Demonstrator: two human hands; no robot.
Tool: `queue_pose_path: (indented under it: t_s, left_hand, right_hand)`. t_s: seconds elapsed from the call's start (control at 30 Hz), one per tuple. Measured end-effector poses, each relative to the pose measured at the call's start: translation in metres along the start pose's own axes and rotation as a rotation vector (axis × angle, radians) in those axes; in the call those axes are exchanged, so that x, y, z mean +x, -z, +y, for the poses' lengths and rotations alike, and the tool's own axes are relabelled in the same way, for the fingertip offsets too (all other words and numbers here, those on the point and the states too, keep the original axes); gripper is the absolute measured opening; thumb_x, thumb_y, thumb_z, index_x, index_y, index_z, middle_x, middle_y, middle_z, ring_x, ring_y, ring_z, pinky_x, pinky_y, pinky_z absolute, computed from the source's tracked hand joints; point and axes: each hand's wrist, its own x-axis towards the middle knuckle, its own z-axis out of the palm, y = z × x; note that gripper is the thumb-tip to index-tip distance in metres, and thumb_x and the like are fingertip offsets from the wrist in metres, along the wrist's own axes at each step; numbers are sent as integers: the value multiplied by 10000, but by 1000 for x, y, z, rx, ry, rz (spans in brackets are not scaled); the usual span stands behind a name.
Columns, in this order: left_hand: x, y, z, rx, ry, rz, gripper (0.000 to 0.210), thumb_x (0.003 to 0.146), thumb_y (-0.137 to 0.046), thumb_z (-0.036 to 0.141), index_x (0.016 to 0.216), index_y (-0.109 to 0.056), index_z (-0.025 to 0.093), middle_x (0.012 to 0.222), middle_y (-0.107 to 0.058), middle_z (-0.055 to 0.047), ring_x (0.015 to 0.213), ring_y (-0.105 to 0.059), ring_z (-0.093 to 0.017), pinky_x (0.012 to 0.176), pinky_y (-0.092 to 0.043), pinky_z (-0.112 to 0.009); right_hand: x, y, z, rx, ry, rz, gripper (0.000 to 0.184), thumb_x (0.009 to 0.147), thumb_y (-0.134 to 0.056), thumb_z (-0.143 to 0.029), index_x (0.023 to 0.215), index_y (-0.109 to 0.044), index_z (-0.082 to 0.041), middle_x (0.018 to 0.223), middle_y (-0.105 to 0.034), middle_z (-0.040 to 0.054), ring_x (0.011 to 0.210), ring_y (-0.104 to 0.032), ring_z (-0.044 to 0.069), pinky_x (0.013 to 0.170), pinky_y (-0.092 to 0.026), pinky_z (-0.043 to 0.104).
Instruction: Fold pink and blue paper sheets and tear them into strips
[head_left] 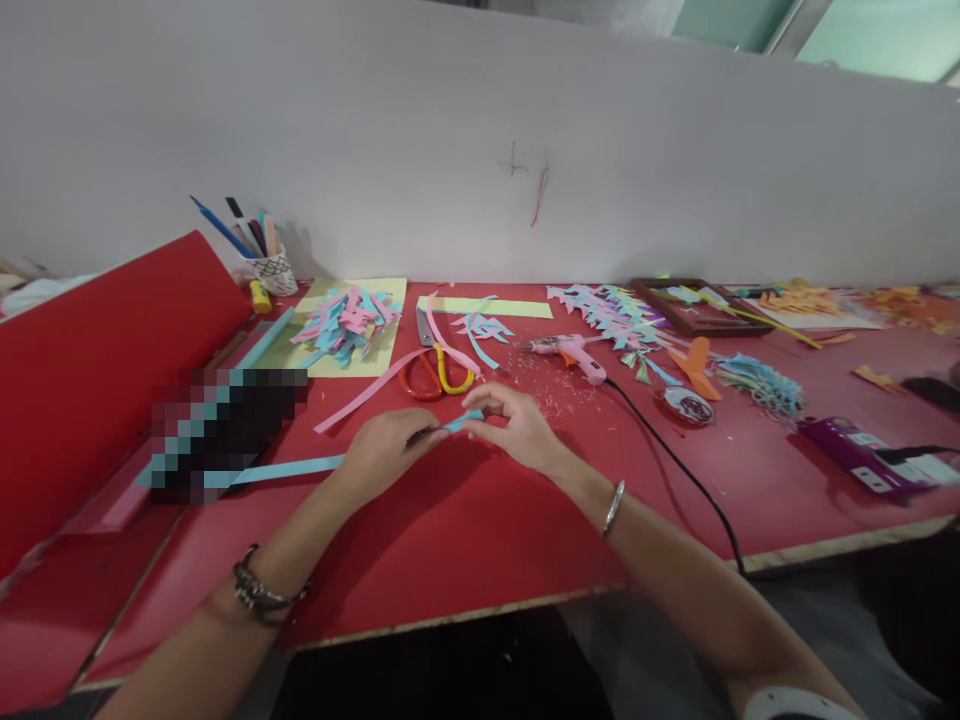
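My left hand (384, 452) is closed in a pinch on a light blue paper strip (462, 421). A small dark thing shows at its fingertips, too unclear to name. My right hand (519, 428) pinches the same strip's other end between thumb and fingers, so a short piece spans the two hands. Another length of blue strip (300, 468) runs out to the left from behind my left wrist. Just beyond my hands lie scissors (436, 372) with red and yellow handles, and a curled pink paper strip (367, 392) crosses by them.
A pile of pink and blue paper pieces (351, 322) lies on yellow paper. To the right are a pink glue gun (574, 352) with a black cord, fringed paper (611, 312), a brown tray (697, 322) and a purple power strip (862, 455). A pen cup (273, 272) stands back left.
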Motion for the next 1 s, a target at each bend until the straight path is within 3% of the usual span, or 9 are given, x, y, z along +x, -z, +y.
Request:
queue_pose_path:
  t_s: [0.07,0.33,0.6,1.0]
  left_hand:
    - [0,1,0,-14,-8,7,269,821,-385,344,734,-566,167,705,-621,-22,644,-551,-141,567,-364,-226]
    - [0,2,0,-25,-17,5,265,819,-382,338,731,-566,170,723,-621,-23,660,-551,-137,585,-374,-225]
    - [-1,3,8,21,-8,-69,360,847,-295,382,770,-580,175,680,-622,-20,616,-544,-139,531,-339,-217]
    - [-2,2,11,119,-4,-13,331,854,-317,321,648,-534,179,559,-543,8,553,-506,-124,514,-298,-215]
  right_hand:
    - [1,-1,4,99,-66,-19,244,658,-630,-272,861,-533,-177,671,-617,-20,594,-596,95,608,-465,228]
    - [3,1,3,212,-156,-90,194,687,-601,-336,742,-570,-152,657,-651,4,570,-618,100,615,-482,243]
    - [1,-5,1,171,-147,-31,201,682,-604,-349,691,-569,-151,590,-634,-14,565,-629,114,604,-492,243]
    - [-2,-13,-2,168,-120,-29,205,728,-555,-347,714,-588,-145,627,-644,3,560,-629,109,594,-486,235]
